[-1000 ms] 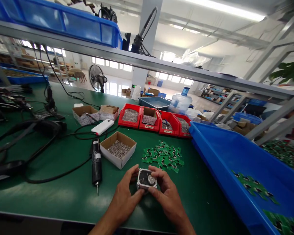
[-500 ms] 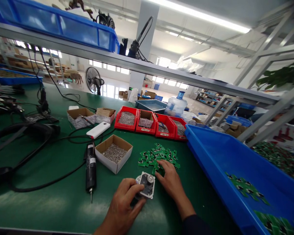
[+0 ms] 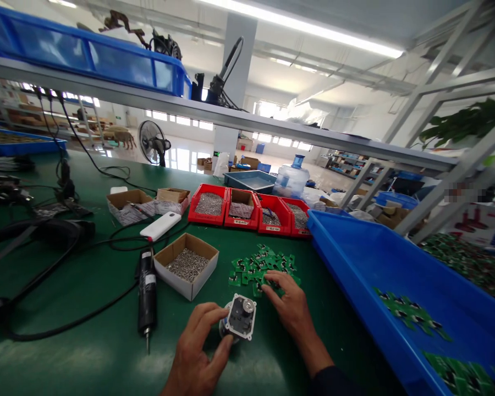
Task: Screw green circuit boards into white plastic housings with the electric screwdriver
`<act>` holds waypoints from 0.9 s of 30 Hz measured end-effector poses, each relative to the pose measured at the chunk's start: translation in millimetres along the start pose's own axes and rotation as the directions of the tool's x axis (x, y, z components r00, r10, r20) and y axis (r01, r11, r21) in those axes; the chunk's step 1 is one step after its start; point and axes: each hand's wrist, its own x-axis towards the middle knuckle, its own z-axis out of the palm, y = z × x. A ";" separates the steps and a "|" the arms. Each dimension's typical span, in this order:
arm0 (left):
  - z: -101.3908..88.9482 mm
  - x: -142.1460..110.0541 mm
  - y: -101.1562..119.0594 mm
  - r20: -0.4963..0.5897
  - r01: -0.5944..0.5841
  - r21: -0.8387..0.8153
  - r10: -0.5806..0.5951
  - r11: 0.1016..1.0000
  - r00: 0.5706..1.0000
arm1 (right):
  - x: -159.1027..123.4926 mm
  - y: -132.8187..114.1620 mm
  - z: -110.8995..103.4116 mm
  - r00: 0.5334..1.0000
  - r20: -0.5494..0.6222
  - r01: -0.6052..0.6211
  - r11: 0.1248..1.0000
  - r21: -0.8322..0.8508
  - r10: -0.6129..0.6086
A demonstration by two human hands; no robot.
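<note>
My left hand grips a small gear motor, thumb and forefinger against its side. Its squarish white-rimmed housing faces up, showing a dark inside and a round metal gear. At the near edge of a loose pile of green circuit boards, my right hand has its thumb and forefinger closing around one board, which its fingertips partly hide. An open cardboard box of small screws stands beyond my left hand. Left of that box, a black electric screwdriver lies with its bit toward me.
Red bins of small metal parts line the back. A large blue tray with more green boards fills the right side. Black cables loop across the left of the green table. A shelf rail crosses above.
The gear motor has shifted slightly in my left hand, and my left fingers have drawn back toward its edge. My right thumb and forefinger have come closer together at the boards.
</note>
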 end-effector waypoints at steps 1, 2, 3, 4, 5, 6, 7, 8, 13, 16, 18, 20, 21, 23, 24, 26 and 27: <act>-0.8 2.7 0.9 -0.023 0.014 -0.019 -0.014 1.000 1.000 | -3.3 -8.7 -4.7 1.000 -0.011 0.003 0.999 0.051 -0.002; -1.9 6.8 2.4 -0.039 0.019 -0.039 -0.020 0.999 0.999 | -7.0 -18.8 -9.1 1.000 -0.009 0.011 0.993 0.119 -0.010; -3.1 12.2 4.5 -0.045 0.012 -0.058 -0.015 0.998 0.999 | -10.8 -29.8 -13.3 1.000 0.005 0.026 0.983 0.184 -0.028; -4.5 18.4 6.9 -0.032 -0.006 -0.073 0.004 0.997 0.999 | -14.4 -40.9 -16.9 0.998 0.030 0.053 0.971 0.232 -0.062; -6.1 25.0 9.3 0.000 -0.034 -0.087 0.034 0.996 0.999 | -17.6 -51.4 -20.2 0.994 0.050 0.084 0.961 0.262 -0.101; -7.7 31.7 11.4 0.050 -0.066 -0.102 0.072 0.993 0.996 | -20.2 -60.7 -23.0 0.988 0.074 0.108 0.954 0.281 -0.134; -9.3 37.8 12.9 0.115 -0.098 -0.117 0.111 0.988 0.987 | -22.2 -68.5 -25.4 0.983 0.099 0.121 0.947 0.298 -0.157; -10.9 43.1 13.8 0.183 -0.128 -0.129 0.150 0.983 0.972 | -23.5 -74.6 -27.5 0.978 0.128 0.117 0.940 0.319 -0.166; -17.7 55.2 12.0 0.281 -0.267 -0.141 0.297 0.953 0.913 | -23.5 -84.5 -34.7 0.936 0.299 0.020 0.878 0.478 -0.184; -20.7 57.0 10.8 0.197 -0.289 -0.109 0.306 0.951 0.931 | -22.9 -80.5 -35.0 0.937 0.304 0.006 0.876 0.482 -0.173; -21.8 57.7 10.2 0.135 -0.282 -0.061 0.288 0.958 0.948 | -24.0 -76.6 -32.5 0.948 0.295 -0.010 0.912 0.409 -0.122; -21.5 57.3 9.6 0.112 -0.295 -0.014 0.294 0.956 0.949 | -26.0 -73.4 -27.9 0.946 0.316 -0.029 0.945 0.325 -0.080; -20.8 56.4 9.4 0.123 -0.310 0.007 0.307 0.951 0.944 | -27.1 -72.4 -25.2 0.939 0.337 -0.035 0.954 0.298 -0.070; -18.3 53.3 9.4 0.172 -0.353 0.049 0.340 0.934 0.925 | -28.9 -71.3 -20.2 0.927 0.369 -0.041 0.958 0.285 -0.070; -16.6 51.2 9.7 0.200 -0.374 0.072 0.354 0.925 0.914 | -29.4 -71.0 -18.1 0.923 0.377 -0.044 0.955 0.294 -0.074; -13.1 46.4 11.2 0.249 -0.415 0.116 0.378 0.902 0.891 | -29.6 -70.3 -15.7 0.920 0.383 -0.047 0.945 0.323 -0.085; -11.5 44.2 12.4 0.269 -0.433 0.134 0.388 0.891 0.882 | -29.4 -69.6 -15.2 0.918 0.385 -0.046 0.941 0.335 -0.092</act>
